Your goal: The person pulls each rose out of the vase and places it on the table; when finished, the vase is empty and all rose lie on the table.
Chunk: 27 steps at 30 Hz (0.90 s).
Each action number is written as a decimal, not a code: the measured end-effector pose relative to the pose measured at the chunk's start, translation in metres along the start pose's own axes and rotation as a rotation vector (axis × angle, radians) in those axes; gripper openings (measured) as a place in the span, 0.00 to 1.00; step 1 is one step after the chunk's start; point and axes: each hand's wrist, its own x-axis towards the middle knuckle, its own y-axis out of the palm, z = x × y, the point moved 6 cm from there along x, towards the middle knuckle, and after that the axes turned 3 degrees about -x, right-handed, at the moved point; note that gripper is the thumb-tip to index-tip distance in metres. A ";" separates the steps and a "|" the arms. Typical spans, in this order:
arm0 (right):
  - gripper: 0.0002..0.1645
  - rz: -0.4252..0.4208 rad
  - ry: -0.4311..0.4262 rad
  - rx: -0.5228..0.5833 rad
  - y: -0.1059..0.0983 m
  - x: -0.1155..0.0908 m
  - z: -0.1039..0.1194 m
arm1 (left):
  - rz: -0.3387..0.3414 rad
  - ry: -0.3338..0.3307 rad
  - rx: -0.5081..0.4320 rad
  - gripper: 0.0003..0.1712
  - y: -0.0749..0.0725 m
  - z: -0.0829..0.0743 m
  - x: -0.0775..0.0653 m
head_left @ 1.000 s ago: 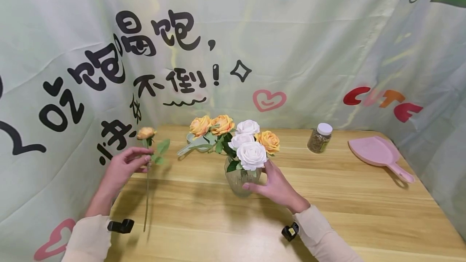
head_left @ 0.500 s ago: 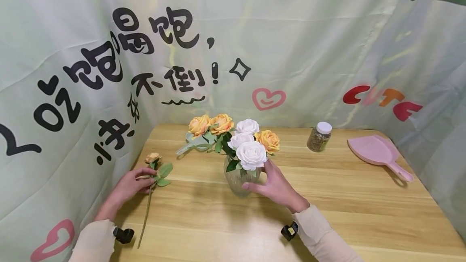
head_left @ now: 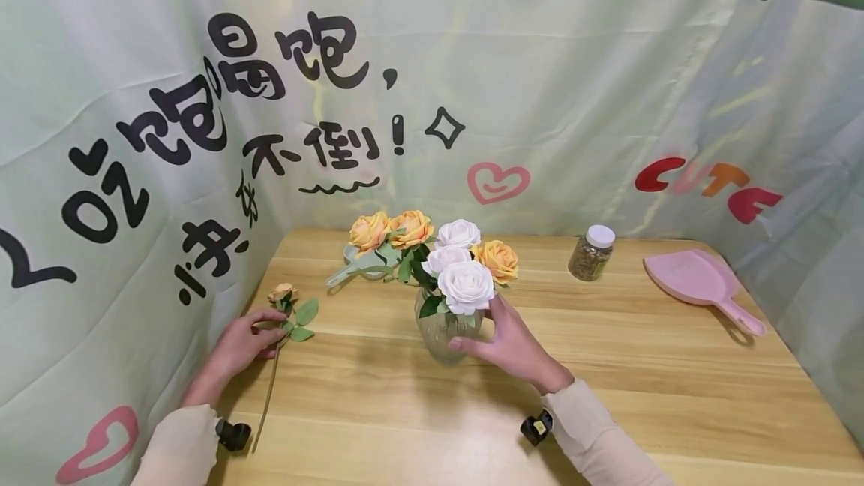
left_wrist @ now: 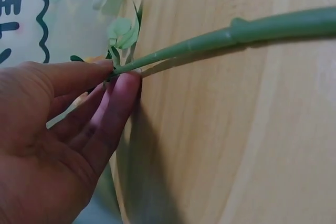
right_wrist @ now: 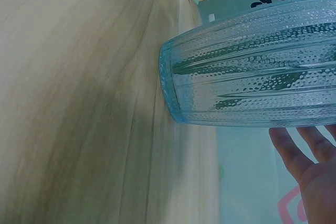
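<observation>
At the table's left side my left hand (head_left: pixel 243 343) pinches an orange rose (head_left: pixel 282 292) just below its leaves. Its long stem (head_left: pixel 265 400) lies low over the wood toward the front. In the left wrist view, thumb and fingertips meet on the green stem (left_wrist: pixel 210 41). Upright near the middle stands a clear ribbed glass vase (head_left: pixel 432 330), gripped at its right by my right hand (head_left: pixel 513 347), thumb in front. White roses (head_left: pixel 466 287) and orange roses (head_left: pixel 497 262) fill its mouth. The right wrist view shows fingers (right_wrist: pixel 291 153) at the glass, partly hidden.
Behind the vase lies a pale green object with a handle (head_left: pixel 344 274), partly covered by flowers. A white-lidded jar (head_left: pixel 591 255) and a pink dustpan (head_left: pixel 698 280) are at the back right. Printed curtains (head_left: pixel 553 111) enclose the wooden table (head_left: pixel 641 396).
My left hand has lowered the orange rose toward the table, tilting its stem from nearly upright to lying low. My right hand stays in place on the vase.
</observation>
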 end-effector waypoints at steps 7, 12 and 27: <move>0.66 0.004 0.006 0.005 0.000 0.000 0.000 | -0.083 0.143 0.260 0.22 -0.013 -0.026 -0.012; 0.66 0.002 0.016 0.001 0.000 -0.001 -0.001 | -0.263 0.333 0.335 0.16 -0.013 -0.071 -0.022; 0.65 0.003 0.019 0.009 0.001 -0.001 0.000 | 0.118 0.741 -0.317 0.13 0.087 -0.192 -0.058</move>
